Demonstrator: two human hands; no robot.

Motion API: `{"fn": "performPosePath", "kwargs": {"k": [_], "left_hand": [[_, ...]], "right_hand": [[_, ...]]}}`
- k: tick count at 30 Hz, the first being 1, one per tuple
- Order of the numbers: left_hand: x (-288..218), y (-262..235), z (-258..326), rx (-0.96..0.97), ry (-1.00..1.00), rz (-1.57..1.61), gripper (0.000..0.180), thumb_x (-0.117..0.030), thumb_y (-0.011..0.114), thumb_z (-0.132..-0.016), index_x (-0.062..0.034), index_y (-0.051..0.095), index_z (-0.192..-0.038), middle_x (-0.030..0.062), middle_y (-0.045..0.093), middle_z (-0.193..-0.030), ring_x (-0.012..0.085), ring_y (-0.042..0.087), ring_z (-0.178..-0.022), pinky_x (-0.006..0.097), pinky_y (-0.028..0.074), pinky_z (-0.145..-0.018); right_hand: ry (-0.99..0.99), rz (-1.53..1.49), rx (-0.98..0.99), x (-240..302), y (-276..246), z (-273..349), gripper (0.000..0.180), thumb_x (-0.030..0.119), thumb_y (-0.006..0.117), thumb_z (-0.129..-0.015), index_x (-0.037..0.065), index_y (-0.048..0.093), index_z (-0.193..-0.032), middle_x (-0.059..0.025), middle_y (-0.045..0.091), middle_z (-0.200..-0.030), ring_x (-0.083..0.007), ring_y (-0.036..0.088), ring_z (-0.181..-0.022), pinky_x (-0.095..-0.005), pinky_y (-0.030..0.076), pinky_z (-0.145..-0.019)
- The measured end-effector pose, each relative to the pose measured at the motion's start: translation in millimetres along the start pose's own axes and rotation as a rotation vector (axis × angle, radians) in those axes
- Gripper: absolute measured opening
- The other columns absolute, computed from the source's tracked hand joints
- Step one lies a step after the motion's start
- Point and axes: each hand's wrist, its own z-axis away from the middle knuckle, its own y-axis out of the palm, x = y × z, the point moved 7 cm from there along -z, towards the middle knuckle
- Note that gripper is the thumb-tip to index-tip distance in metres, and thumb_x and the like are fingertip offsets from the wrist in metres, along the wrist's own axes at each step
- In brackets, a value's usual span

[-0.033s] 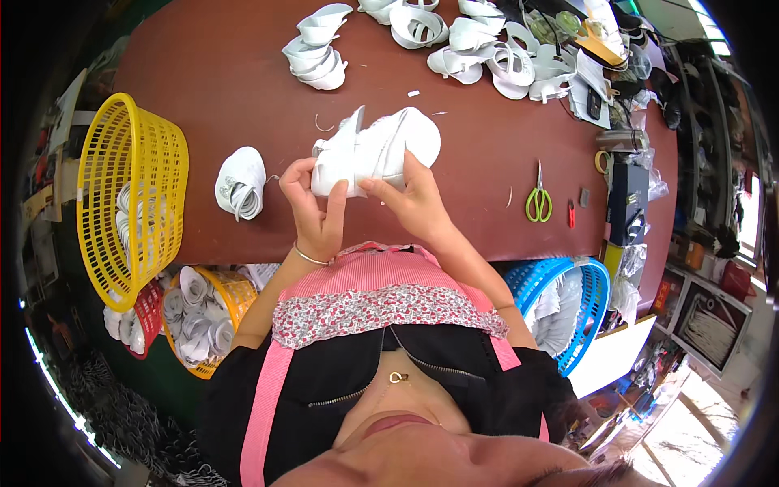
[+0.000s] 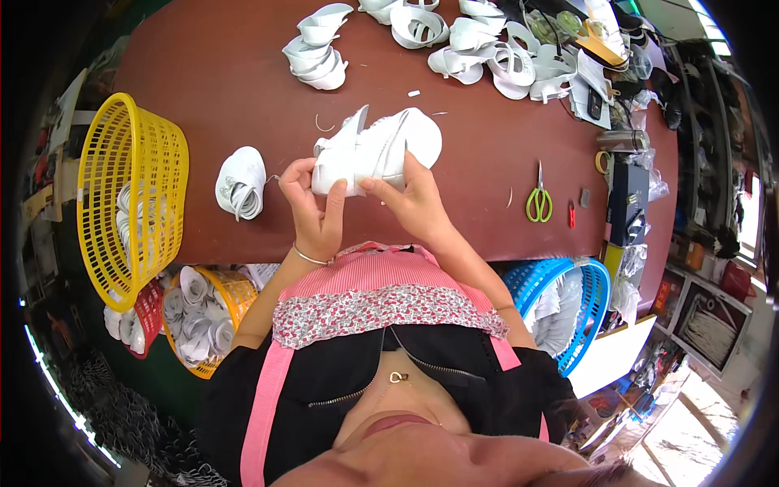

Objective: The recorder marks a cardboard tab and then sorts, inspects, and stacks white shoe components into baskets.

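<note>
Both my hands hold one white shoe upper (image 2: 377, 150) above the brown table (image 2: 479, 166), its rounded toe to the right. My left hand (image 2: 318, 207) is closed on the heel end, thumb on the near side. Closer to the toe, my right hand (image 2: 412, 197) pinches the near edge between thumb and fingers. Part of the fingers is hidden behind the white material. To the left of my hands lies another white shoe upper (image 2: 241, 183) with a rolled opening.
More white shoe uppers (image 2: 316, 49) stand stacked at the far side. Green-handled scissors (image 2: 538, 203) and a small red tool (image 2: 571, 214) lie to the right. A yellow basket (image 2: 134, 203) stands at the left; a blue basket (image 2: 599, 296) sits below the table's right edge.
</note>
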Motion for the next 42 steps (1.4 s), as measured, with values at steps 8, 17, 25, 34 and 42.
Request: {"fn": "performPosePath", "kwargs": {"k": [8,17,25,34,42], "left_hand": [[32,-54,-28,-0.298,-0.339,0.461,0.035,-0.010,0.044,-0.103,-0.0050,0.033,-0.136,0.0153,0.050,-0.127,0.0242,0.054,-0.118,0.039,0.046,-0.100],[26,8,-9,-0.016,-0.273,0.348,0.047,-0.001,0.056,-0.095,-0.0039,0.033,-0.135,0.0144,0.046,-0.130,0.0219,0.051,-0.121,0.037,0.043,-0.104],[50,-16,-18,-0.155,-0.434,0.647,0.049,-0.001,0.061,-0.093,-0.0046,0.033,-0.133,0.0118,0.048,-0.128,0.0199,0.051,-0.120,0.035,0.047,-0.099],[45,-6,-10,0.005,-0.340,0.356,0.044,0.002,0.056,-0.094,-0.0029,0.034,-0.132,0.0122,0.046,-0.128,0.0199,0.053,-0.115,0.031,0.049,-0.095],[68,-47,-19,-0.179,-0.463,0.728,0.029,-0.015,0.041,-0.103,-0.0030,0.038,-0.129,0.0160,0.049,-0.129,0.0279,0.056,-0.117,0.042,0.053,-0.094]], "right_hand": [[-0.055,-0.223,0.026,7,-39,1,0.048,0.010,0.072,-0.087,-0.008,0.052,-0.127,-0.0109,0.066,-0.113,-0.0170,0.063,-0.104,-0.0307,0.051,-0.089],[-0.131,0.057,0.063,18,8,-10,0.041,0.015,0.054,-0.099,-0.007,0.039,-0.132,-0.0220,0.061,-0.117,-0.0290,0.063,-0.107,-0.0381,0.049,-0.089],[-0.066,-0.102,-0.073,-4,-15,-21,0.024,0.014,0.055,-0.100,-0.005,0.059,-0.113,-0.0034,0.064,-0.094,-0.0075,0.055,-0.086,-0.0260,0.047,-0.072],[-0.082,0.296,-0.083,-12,-3,-20,0.017,0.014,0.061,-0.096,-0.002,0.063,-0.092,-0.0058,0.055,-0.070,-0.0044,0.044,-0.068,-0.0263,0.040,-0.057],[-0.112,-0.009,-0.361,2,-38,-14,0.020,0.015,0.056,-0.101,-0.001,0.067,-0.099,0.0048,0.060,-0.083,-0.0015,0.045,-0.075,-0.0203,0.039,-0.065]]}}
